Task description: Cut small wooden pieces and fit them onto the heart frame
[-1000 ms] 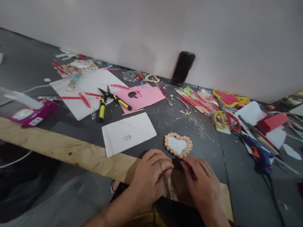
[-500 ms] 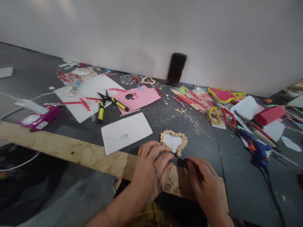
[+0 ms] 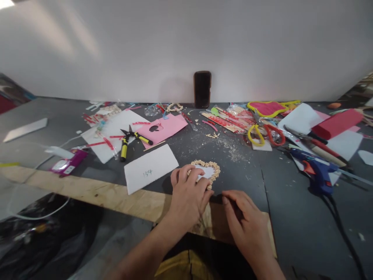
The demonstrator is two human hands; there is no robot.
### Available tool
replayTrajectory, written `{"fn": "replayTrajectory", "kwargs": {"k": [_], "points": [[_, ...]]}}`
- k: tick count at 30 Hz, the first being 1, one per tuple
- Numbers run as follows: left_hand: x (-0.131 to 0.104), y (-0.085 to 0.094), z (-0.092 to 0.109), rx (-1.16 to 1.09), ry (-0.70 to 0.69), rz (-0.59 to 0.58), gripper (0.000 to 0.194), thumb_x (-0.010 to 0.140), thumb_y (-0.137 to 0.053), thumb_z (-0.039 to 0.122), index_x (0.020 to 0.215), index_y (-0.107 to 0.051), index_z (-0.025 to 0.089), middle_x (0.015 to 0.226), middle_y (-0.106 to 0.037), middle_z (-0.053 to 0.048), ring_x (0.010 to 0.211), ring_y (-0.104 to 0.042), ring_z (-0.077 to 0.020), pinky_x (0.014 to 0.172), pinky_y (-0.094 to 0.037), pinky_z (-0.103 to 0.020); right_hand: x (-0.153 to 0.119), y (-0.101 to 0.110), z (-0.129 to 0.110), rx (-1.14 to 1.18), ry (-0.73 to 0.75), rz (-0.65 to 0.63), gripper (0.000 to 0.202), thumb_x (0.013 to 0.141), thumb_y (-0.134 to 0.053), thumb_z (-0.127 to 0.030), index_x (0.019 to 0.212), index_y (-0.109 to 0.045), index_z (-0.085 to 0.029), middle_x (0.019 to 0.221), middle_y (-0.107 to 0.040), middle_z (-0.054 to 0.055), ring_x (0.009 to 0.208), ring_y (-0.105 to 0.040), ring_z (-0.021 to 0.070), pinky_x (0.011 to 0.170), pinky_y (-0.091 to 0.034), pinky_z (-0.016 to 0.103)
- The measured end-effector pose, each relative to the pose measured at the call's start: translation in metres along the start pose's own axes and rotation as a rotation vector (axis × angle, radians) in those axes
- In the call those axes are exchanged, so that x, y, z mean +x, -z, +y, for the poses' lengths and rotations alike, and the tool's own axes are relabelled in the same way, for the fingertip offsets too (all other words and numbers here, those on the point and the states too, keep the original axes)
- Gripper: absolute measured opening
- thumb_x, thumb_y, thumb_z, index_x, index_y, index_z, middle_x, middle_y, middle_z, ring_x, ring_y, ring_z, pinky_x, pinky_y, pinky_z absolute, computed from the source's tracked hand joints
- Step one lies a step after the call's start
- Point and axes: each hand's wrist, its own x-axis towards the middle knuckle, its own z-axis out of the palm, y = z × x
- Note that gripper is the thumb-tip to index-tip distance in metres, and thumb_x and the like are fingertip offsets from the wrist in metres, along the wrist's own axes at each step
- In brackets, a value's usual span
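A small heart-shaped piece (image 3: 216, 170), its outline set with tan bead-like bits around a white paper middle, lies on the dark tabletop near the front edge. My left hand (image 3: 190, 190) is curled over its left and lower side, fingers closed on it and hiding that part. To the right, my right hand (image 3: 244, 216) hovers by the wooden front strip, apart from the heart. Its thumb and index finger are pinched together; whatever is between them is too small to make out. Left of the heart lies a white card (image 3: 150, 169) marked 154.
Yellow-black pliers (image 3: 124, 146) and pink paper (image 3: 166, 130) lie behind the card. A phone (image 3: 202, 89) leans on the wall. Scissors (image 3: 256, 135), a blue glue gun (image 3: 319, 171) with a cord, and red-handled pliers (image 3: 323, 149) lie right. A purple power strip (image 3: 69, 162) sits left.
My left hand has come forward over the heart's left side, covering more of it. My right hand stays pinched near the edge. The camera view has turned slightly.
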Motion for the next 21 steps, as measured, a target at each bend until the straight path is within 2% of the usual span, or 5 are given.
{"fn": "replayTrajectory", "kwargs": {"k": [10, 21], "points": [[-0.006, -0.002, -0.007, 0.023, 0.016, 0.076, 0.011, 0.086, -0.057, 0.024, 0.080, -0.066, 0.022, 0.109, -0.059, -0.006, 0.112, -0.041, -0.0289, 0.094, -0.030, -0.051, -0.003, -0.002, 0.004, 0.013, 0.009, -0.030, 0.015, 0.088, -0.048, -0.024, 0.095, -0.062, -0.022, 0.088, -0.068, 0.004, 0.082, -0.064, 0.0152, 0.072, -0.053, 0.027], [-0.012, 0.001, -0.017, 0.016, 0.032, 0.103, 0.015, 0.087, -0.055, 0.020, 0.094, -0.067, 0.024, 0.110, -0.059, -0.006, 0.109, -0.042, -0.0273, 0.093, -0.032, -0.049, -0.002, -0.003, 0.004, -0.006, 0.003, -0.036, 0.016, 0.088, -0.048, -0.026, 0.094, -0.063, -0.021, 0.088, -0.068, 0.005, 0.081, -0.064, 0.0163, 0.072, -0.054, 0.028]]}}
